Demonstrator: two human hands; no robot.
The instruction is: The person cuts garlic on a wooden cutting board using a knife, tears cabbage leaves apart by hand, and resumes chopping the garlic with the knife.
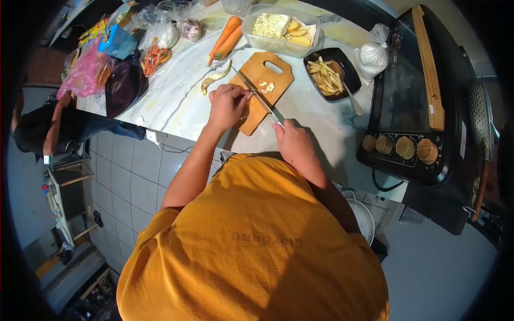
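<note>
My right hand [294, 140] is closed round the handle of a kitchen knife [261, 98], whose long blade lies diagonally over a wooden cutting board [262, 67]. At the blade's left side my left hand [227, 104] rests on the board's left part, its fingers curled and pinched together. Whatever those fingers hold is hidden. Small pale chopped pieces [267, 86] lie on the board, right of the blade. A curved pale strip [215, 77], perhaps a peel, is on the marble counter just beyond my left hand.
Two carrots [227, 40] and a plastic container [251, 41] with shredded and sliced food sit behind the board. A black bowl [348, 88] holds cut sticks and a spoon. A toaster oven [399, 107] stands right; plastic bags [88, 75] and another person [51, 125] are left.
</note>
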